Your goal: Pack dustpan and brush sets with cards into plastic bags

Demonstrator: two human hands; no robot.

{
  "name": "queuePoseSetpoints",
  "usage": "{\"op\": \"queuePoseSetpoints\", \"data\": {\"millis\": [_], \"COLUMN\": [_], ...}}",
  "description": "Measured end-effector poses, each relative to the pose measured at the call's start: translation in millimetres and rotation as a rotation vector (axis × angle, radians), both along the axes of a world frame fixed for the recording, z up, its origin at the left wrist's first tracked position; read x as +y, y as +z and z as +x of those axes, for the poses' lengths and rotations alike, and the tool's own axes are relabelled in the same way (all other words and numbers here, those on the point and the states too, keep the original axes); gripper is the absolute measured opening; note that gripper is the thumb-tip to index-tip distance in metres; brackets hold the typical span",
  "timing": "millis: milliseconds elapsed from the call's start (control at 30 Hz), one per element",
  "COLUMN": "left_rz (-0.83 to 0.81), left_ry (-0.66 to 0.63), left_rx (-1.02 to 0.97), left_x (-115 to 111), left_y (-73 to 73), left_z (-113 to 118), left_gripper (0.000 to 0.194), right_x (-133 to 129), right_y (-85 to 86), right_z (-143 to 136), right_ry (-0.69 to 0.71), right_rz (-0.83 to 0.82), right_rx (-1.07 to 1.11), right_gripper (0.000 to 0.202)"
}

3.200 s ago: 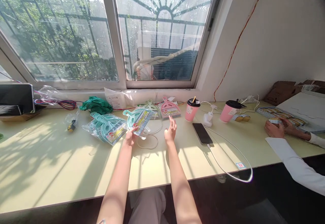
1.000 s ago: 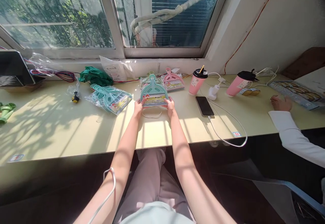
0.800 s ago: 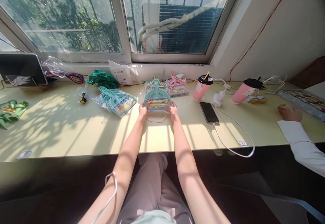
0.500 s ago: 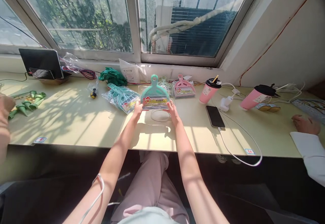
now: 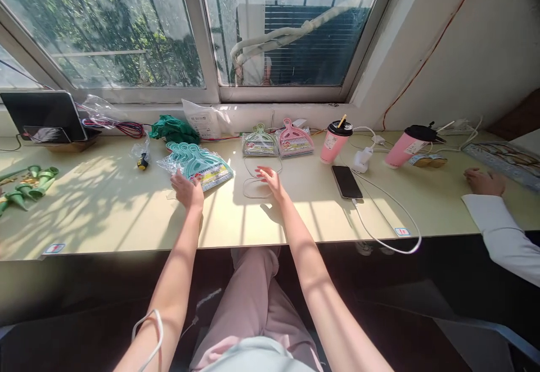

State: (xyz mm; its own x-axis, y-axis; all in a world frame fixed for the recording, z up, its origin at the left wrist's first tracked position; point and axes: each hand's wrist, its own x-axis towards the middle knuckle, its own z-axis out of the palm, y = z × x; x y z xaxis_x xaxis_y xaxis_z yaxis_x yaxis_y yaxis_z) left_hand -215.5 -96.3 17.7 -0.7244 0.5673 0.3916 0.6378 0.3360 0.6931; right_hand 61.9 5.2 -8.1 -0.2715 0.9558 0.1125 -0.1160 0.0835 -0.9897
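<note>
Just far-right of left hand (image 5: 187, 190) sat teal dustpan stack (image 5: 198, 165), handles pointing far-left; fingers spread, touching its near edge. Right hand (image 5: 270, 181) farther off, open, empty.

glossy plastic-wrapped dustpans (image 5: 198, 164), matt smooth tabletop (image 5: 105, 203)
</note>
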Motion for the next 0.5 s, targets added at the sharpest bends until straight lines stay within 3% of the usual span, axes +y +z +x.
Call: {"op": "queuePoseSetpoints", "data": {"millis": [100, 200, 267, 367, 500], "left_rz": [0.048, -0.057, -0.192, -0.306, -0.27], "left_ry": [-0.103, -0.471, -0.629, -0.618, -0.611], "left_rx": [0.286, 0.432, 0.426, 0.364, 0.357], "left_x": [4.0, 23.1, 40.5, 63.6, 81.3], "left_y": [3.0, 2.7, 0.0, -4.6, -5.5], "left_z": [14.1, 24.5, 23.9, 12.5, -7.2], "left_gripper": [0.059, 0.052, 0.055, 0.058, 0.058], "right_x": [0.5, 0.4, -0.9, -4.0, -3.9], "right_y": [-1.2, -2.1, -3.2, -6.5, -11.4], "right_z": [-2.4, -5.9, -8.3, -11.7, -16.1], "right_ry": [0.015, 0.02, 0.02, 0.006, 0.013], "right_rz": [-0.007, -0.026, -0.03, 0.002, 0.098], "right_rx": [-0.025, -0.053, -0.063, -0.088, -0.165], "right_gripper": [0.033, 0.029, 0.025, 0.02, 0.017]}}
